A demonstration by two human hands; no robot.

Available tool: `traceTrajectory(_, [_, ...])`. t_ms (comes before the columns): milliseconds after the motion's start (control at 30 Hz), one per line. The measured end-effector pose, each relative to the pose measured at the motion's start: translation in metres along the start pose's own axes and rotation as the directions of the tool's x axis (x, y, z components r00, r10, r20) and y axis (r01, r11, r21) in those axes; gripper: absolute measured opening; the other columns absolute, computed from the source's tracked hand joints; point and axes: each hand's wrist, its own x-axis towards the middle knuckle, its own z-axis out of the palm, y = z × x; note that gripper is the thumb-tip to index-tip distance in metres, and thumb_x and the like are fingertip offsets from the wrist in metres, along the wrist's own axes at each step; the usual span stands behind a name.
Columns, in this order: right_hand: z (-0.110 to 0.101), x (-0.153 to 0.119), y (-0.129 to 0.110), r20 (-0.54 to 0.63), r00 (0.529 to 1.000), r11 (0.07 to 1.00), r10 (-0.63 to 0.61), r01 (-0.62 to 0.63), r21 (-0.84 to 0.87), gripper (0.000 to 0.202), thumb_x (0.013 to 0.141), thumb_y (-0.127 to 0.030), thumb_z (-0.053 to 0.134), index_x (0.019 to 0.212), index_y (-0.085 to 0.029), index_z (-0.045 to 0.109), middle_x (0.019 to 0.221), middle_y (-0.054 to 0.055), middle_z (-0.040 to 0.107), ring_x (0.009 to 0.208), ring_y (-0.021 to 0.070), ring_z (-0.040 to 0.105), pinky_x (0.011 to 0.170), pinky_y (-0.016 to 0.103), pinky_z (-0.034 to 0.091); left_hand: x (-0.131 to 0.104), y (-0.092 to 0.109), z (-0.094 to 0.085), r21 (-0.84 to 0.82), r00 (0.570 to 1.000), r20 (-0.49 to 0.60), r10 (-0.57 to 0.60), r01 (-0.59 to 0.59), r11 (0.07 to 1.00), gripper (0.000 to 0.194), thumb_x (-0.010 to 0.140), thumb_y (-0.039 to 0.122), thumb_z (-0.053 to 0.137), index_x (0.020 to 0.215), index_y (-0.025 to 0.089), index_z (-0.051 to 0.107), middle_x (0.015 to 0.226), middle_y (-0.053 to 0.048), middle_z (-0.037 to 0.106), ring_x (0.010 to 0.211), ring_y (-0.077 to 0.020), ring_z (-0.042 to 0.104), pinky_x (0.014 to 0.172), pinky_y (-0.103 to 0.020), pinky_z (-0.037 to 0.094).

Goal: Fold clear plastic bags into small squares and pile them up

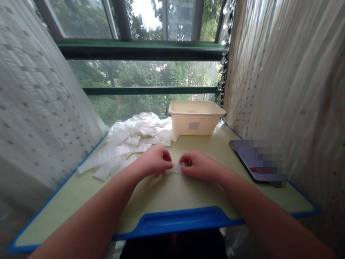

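Between my two hands, low over the middle of the table, is a small clear plastic piece point(176, 167), see-through and crinkled; its exact kind does not show. My left hand point(157, 160) pinches its left end between thumb and fingers. At its right end the thumb and curled fingers of my right hand point(198, 165) are closed on it. Just beyond my left hand spreads a pile of white, thin plastic packets point(140, 127), some lying loose toward the left edge.
A cream plastic bin point(195, 124) with side handles stands at the back of the table point(172, 194), right of the pile. A dark flat device point(252, 162), partly blurred, lies at the right. A blue tray groove point(183, 220) runs along the front edge. Curtains hang on both sides.
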Motion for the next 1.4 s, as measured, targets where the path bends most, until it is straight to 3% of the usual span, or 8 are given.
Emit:
traceTrajectory(233, [-0.005,0.004,-0.001,-0.112,0.992,0.991,0.051,-0.036,0.128,0.016,0.066,-0.02,0.053,0.078,-0.016,0.064,0.064,0.0,0.06,0.056,0.0101,0.051,0.054,0.02,0.037,-0.008,0.009,0.0,0.279,0.918,-0.291,0.268,-0.186,0.942,0.018,0.068,0.032,0.054,0.07,0.018,0.066,0.07,-0.002,0.066,0.067,-0.0163,0.059,0.059,-0.024,0.041])
traceTrajectory(433, [0.0,0.007,0.001,-0.132,0.983,0.977,0.127,-0.102,0.186,0.022,0.069,-0.023,0.052,0.087,-0.016,0.063,0.058,-0.001,0.061,0.046,0.0104,0.052,0.048,0.021,0.037,-0.007,0.01,0.007,0.421,0.879,-0.363,0.31,-0.142,0.896,0.02,0.074,0.027,0.048,0.071,0.016,0.064,0.066,-0.004,0.064,0.062,-0.0155,0.056,0.056,-0.024,0.036])
traceTrajectory(533, [0.005,0.009,-0.003,-0.239,0.962,0.99,0.133,-0.12,0.069,0.018,0.069,-0.022,0.052,0.08,-0.017,0.066,0.059,0.001,0.063,0.05,0.0119,0.054,0.051,0.022,0.036,-0.005,0.011,0.018,0.466,0.851,-0.409,0.33,-0.117,0.877,0.022,0.076,0.027,0.047,0.068,0.016,0.064,0.066,-0.006,0.064,0.062,-0.0162,0.056,0.056,-0.025,0.034])
traceTrajectory(667, [0.01,0.01,-0.008,-0.425,0.903,0.979,0.072,-0.146,-0.144,0.015,0.069,-0.022,0.052,0.064,-0.016,0.065,0.062,0.005,0.065,0.059,0.0144,0.055,0.053,0.023,0.033,-0.004,0.013,0.032,0.41,0.846,-0.436,0.307,-0.117,0.904,0.024,0.076,0.027,0.047,0.061,0.016,0.061,0.06,-0.004,0.062,0.056,-0.0145,0.053,0.053,-0.025,0.03])
traceTrajectory(900, [0.009,0.01,-0.007,-0.48,0.874,0.974,0.078,-0.17,-0.151,0.016,0.069,-0.021,0.052,0.066,-0.018,0.067,0.062,0.004,0.065,0.056,0.0133,0.053,0.052,0.024,0.03,-0.004,0.013,0.035,0.142,0.884,-0.38,0.272,-0.235,0.962,0.018,0.076,0.026,0.048,0.074,0.018,0.064,0.065,-0.001,0.065,0.059,-0.0129,0.055,0.054,-0.022,0.033])
traceTrajectory(1000, [0.007,0.009,-0.01,-0.483,0.872,0.979,0.079,-0.159,-0.126,0.017,0.069,-0.022,0.052,0.06,-0.016,0.065,0.057,0.004,0.063,0.054,0.0133,0.051,0.051,0.024,0.03,-0.003,0.011,0.034,0.16,0.855,-0.442,0.269,-0.22,0.962,0.019,0.078,0.026,0.047,0.077,0.018,0.064,0.072,-0.003,0.066,0.063,-0.0138,0.057,0.057,-0.022,0.034])
traceTrajectory(1200, [0.008,0.005,-0.015,-0.275,0.948,0.94,0.158,-0.059,0.336,0.022,0.073,-0.028,0.05,0.073,-0.015,0.068,0.061,0.003,0.065,0.057,0.0139,0.059,0.051,0.021,0.04,-0.002,0.011,0.03,0.402,0.791,-0.513,0.334,-0.122,0.907,0.027,0.082,0.027,0.042,0.07,0.017,0.064,0.066,-0.006,0.065,0.058,-0.0147,0.054,0.055,-0.025,0.03])
traceTrajectory(1400, [0.01,0.006,-0.008,-0.163,0.972,0.769,0.171,-0.028,0.639,0.024,0.072,-0.025,0.056,0.089,-0.013,0.068,0.069,0.004,0.067,0.064,0.0152,0.063,0.058,0.024,0.049,-0.008,0.011,0.029,0.354,0.806,-0.447,0.389,-0.24,0.904,0.024,0.081,0.024,0.043,0.071,0.018,0.065,0.066,-0.002,0.066,0.058,-0.0125,0.055,0.055,-0.023,0.033])
